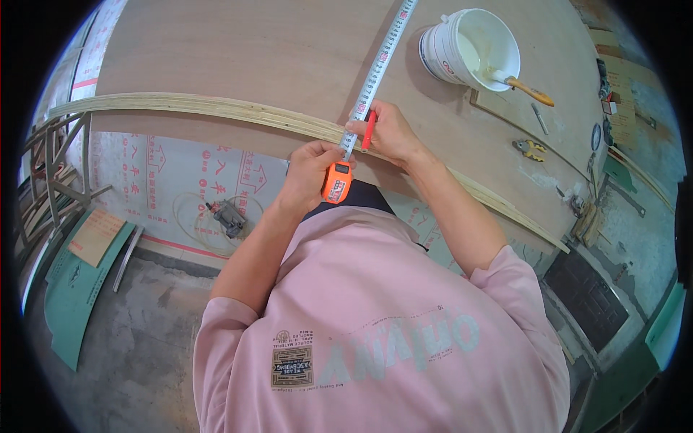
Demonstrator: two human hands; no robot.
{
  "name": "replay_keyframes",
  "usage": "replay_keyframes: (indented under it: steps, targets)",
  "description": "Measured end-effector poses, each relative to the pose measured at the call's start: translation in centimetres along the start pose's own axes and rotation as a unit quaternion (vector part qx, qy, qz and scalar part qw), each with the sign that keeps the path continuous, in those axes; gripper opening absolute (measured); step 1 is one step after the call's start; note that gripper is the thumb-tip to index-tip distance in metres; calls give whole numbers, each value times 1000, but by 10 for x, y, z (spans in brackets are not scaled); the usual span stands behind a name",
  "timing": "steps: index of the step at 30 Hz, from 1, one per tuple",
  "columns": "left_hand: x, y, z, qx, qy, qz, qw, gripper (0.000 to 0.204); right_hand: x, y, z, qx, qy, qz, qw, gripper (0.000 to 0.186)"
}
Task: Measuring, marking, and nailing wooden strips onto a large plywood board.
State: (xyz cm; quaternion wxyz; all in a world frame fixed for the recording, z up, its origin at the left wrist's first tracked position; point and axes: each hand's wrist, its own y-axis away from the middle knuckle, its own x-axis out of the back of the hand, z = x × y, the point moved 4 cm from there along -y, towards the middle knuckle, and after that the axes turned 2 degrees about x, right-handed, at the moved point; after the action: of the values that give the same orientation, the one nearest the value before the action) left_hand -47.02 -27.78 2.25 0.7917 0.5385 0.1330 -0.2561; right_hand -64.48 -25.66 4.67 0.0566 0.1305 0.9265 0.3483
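My left hand [312,169] is closed around an orange tape measure [338,183]. Its pale metal blade [377,71] is pulled out, running away from me over the wooden board [238,54] and past the top of the view. A long plywood strip [216,107] crosses the board under the blade. Over this strip, my right hand [390,133] grips a red marker-like stick [369,130], held upright beside the blade. The thumb of that hand rests at the blade's edge.
A white bucket [442,54] with a wooden-handled brush [530,92] stands on the board's right side. Pliers [530,149] and a thin pen-like tool [540,119] lie nearer. Green panels [83,289] and a metal frame [54,155] are at the left.
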Motion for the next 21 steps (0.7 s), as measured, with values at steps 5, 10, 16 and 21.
replay_keyframes:
  steps: [5, 10, 16, 21]
  targets:
    - [6, -3, -3, 11, 8, 0, 1000, 11, 0, 2, -4, 4, 27, 5, 1000, 18]
    - [5, -3, -1, 32, 27, -6, 999, 10, 0, 1, -4, 13, 14, 2, 1000, 18]
    - [6, -5, -3, 31, 34, 7, 999, 10, 2, -1, 0, -5, -16, -4, 1000, 14]
    - [5, -6, -2, 33, 33, 5, 999, 10, 8, -3, 11, -18, -183, 38, 982, 14]
